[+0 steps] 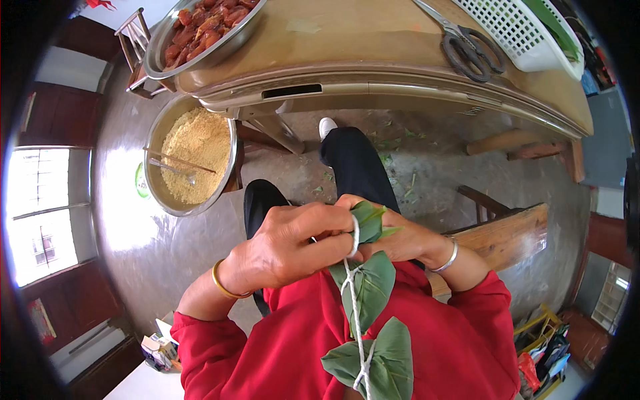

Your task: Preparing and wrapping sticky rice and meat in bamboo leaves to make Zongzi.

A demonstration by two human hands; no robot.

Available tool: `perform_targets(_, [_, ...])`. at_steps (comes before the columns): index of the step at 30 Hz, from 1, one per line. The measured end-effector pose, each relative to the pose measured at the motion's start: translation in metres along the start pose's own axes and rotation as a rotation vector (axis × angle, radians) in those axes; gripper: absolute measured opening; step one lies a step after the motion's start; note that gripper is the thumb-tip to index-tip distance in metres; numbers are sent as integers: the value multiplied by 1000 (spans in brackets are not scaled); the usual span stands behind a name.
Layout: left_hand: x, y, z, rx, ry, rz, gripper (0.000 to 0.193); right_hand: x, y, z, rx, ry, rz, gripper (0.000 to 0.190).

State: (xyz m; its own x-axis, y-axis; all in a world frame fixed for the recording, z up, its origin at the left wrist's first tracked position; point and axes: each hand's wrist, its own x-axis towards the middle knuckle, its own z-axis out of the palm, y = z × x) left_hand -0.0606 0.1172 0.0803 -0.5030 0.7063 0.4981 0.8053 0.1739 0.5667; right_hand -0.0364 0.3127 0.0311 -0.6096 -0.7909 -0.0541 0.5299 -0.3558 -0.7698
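Observation:
A small green leaf-wrapped parcel [369,226], like a zongzi, is in my right hand [402,235], whose fingers are partly hidden behind it. My left hand [295,240] comes in from the other side, its fingers closed on the white string [355,237] looped around this parcel. Below hang two more tied leaf parcels, an upper one [375,287] and a lower one [392,357], on the same white string in front of my red top. Fingertips of the left hand are hidden, so the exact pinch cannot be seen.
A metal basin of yellowish grain [200,145] with a spoon and a stick stands at left. On the table [340,45] are a bowl of reddish meat pieces [210,30], black-handled scissors [472,52] and a white basket [517,37] with leaves. A wooden bench [505,237] is at right.

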Motion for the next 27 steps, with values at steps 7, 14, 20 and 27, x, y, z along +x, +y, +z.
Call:
perform_targets(7, [-6,1,4,47,18,138,27,2,-1,3,32,-27,43,32])
perform_targets(14, [-7,0,-12,-157,-160,-75,25,0,12,2,13,-20,107,30])
perform_targets(20, [-12,-1,-14,-241,-243,-145,24,0,-8,5,-163,-19,340,34])
perform_targets(27, [-11,-10,-31,-63,-283,-165,21,-8,-12,-3,-105,-1,355,33])
